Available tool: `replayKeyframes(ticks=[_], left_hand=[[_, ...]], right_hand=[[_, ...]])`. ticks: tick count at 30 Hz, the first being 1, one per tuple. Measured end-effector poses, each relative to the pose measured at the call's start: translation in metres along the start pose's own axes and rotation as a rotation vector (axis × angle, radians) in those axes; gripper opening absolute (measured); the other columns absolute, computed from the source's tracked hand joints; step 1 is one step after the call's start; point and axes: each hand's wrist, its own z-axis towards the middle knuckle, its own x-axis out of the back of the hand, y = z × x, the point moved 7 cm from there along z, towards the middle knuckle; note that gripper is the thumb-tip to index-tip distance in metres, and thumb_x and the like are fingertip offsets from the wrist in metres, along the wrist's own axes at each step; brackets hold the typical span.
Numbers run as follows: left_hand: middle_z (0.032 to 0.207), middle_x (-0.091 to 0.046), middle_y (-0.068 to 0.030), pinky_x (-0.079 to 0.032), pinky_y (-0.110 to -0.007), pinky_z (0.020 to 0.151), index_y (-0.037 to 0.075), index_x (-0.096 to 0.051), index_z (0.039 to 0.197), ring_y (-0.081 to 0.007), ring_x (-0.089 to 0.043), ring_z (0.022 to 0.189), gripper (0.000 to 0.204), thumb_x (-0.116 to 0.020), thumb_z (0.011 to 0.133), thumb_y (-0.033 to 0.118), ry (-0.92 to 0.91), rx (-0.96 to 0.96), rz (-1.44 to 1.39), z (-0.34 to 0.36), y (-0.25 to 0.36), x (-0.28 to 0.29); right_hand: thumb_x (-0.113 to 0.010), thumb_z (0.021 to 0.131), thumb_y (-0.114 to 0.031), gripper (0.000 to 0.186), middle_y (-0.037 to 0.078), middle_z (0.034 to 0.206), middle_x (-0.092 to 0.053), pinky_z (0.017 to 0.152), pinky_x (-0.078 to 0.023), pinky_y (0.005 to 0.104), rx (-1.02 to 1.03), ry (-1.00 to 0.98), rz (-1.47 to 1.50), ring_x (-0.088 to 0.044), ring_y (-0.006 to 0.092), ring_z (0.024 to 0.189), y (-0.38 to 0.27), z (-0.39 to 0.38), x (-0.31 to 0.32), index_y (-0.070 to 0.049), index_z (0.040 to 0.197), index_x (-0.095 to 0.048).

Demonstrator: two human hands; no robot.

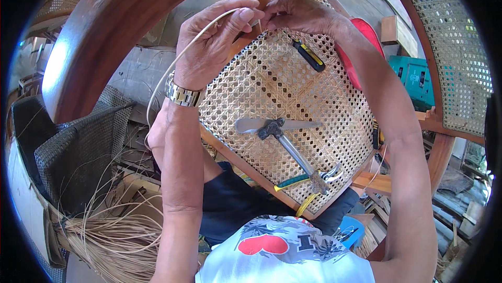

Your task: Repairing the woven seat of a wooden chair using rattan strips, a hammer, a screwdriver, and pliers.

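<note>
My left hand [209, 47], with a metal watch at the wrist, pinches a pale cane strip [180, 55] between thumb and fingers. The strip loops back down along that forearm. Close beside it, my right hand [298, 13] is closed at the far edge of a woven cane panel [246, 94] in a wooden frame. What its fingertips grip is hidden. On the panel lie a black-and-yellow handled tool [309, 56], a hammer-like tool [293, 149] with a metal shaft and long flat head, and green-handled pruning shears [295, 182].
A thick curved wooden frame piece [99, 37] arches at the left. A bundle of cane strips [115, 241] lies lower left, near a dark woven chair [78, 152]. Right stand a teal box [415, 81] and another cane panel [460, 47]. Something red [361, 47] lies behind my right forearm.
</note>
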Motion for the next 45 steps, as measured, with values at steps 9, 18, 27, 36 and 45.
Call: replayKeyframes(ticks=[9,18,27,36,45], left_hand=[[0.109,-0.076,-0.0091,-0.056,-0.022,0.077,0.004,-0.069,0.122,-0.0074,-0.067,0.087,0.027,-0.062,0.102,0.021,-0.026,-0.12,0.045,0.005,0.003,-0.002],[0.103,-0.076,-0.0073,-0.056,-0.023,0.076,0.003,-0.071,0.119,-0.0091,-0.066,0.086,0.027,-0.068,0.099,0.021,0.015,-0.073,-0.042,0.004,-0.002,0.006],[0.104,-0.076,-0.0075,-0.055,-0.021,0.076,0.003,-0.07,0.12,-0.0084,-0.066,0.085,0.028,-0.067,0.1,0.021,0.035,-0.088,0.018,-0.002,0.0,0.012],[0.104,-0.076,-0.0083,-0.058,-0.02,0.078,0.002,-0.07,0.12,-0.0092,-0.07,0.092,0.028,-0.067,0.099,0.019,0.034,-0.025,-0.032,-0.012,-0.002,0.026],[0.103,-0.075,-0.0064,-0.055,-0.026,0.082,0.005,-0.072,0.118,-0.0104,-0.067,0.09,0.024,-0.069,0.097,0.015,-0.036,0.144,0.011,-0.042,-0.015,0.052]], right_hand=[[-0.07,0.091,-0.018,0.014,0.005,0.09,-0.065,0.08,-0.052,0.0327,0.044,0.051,0.033,-0.066,0.0171,0.085,0.001,-0.002,-0.002,-0.005,0.096,-0.071],[-0.069,0.088,-0.006,0.005,0.006,0.086,-0.065,0.078,-0.052,0.0334,0.126,0.189,-0.071,-0.067,0.0202,0.085,-0.005,-0.008,-0.012,-0.003,0.091,-0.066],[-0.067,0.09,-0.007,0.008,0.008,0.095,-0.066,0.081,-0.053,0.0391,0.219,0.306,-0.273,-0.067,0.0276,0.091,-0.01,-0.012,-0.017,-0.005,0.096,-0.063],[-0.066,0.091,-0.006,0.01,0.01,0.095,-0.061,0.081,-0.052,0.0411,0.198,0.28,-0.312,-0.065,0.0299,0.093,-0.016,-0.012,-0.02,-0.003,0.097,-0.059],[-0.066,0.09,-0.007,0.014,0.01,0.097,-0.062,0.081,-0.052,0.0411,0.277,0.248,-0.35,-0.065,0.0298,0.097,-0.032,-0.021,-0.017,-0.005,0.103,-0.063]])
